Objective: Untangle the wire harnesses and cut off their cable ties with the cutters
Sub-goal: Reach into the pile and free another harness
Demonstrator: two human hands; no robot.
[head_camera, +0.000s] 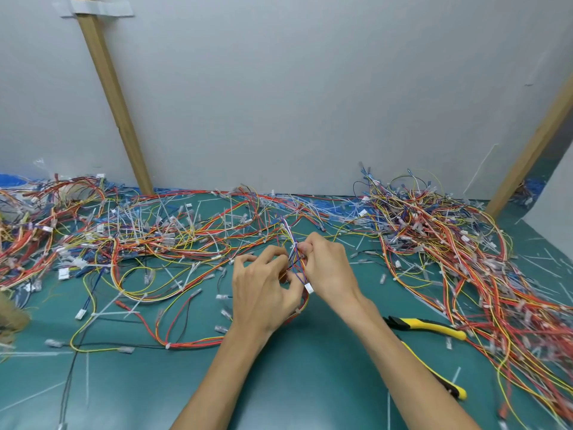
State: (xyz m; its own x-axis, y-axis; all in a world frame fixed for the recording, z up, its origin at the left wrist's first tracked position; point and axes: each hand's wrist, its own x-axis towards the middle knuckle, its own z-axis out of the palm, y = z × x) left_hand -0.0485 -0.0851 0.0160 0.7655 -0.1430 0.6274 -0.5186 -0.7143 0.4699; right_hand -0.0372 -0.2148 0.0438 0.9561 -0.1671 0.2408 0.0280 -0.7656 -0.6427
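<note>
Head-worn view, angled down, close over hands (pixel 297 274)

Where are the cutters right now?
In the head view, the yellow-handled cutters lie on the green mat at the lower right, partly hidden behind the person's right forearm, next to the big right-hand wire pile.

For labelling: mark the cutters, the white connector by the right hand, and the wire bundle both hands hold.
cutters (pixel 431 326), head view, upper yellow handle.
white connector (pixel 309 288), head view, middle of its housing.
wire bundle (pixel 291 235), head view, its upper strands.
</note>
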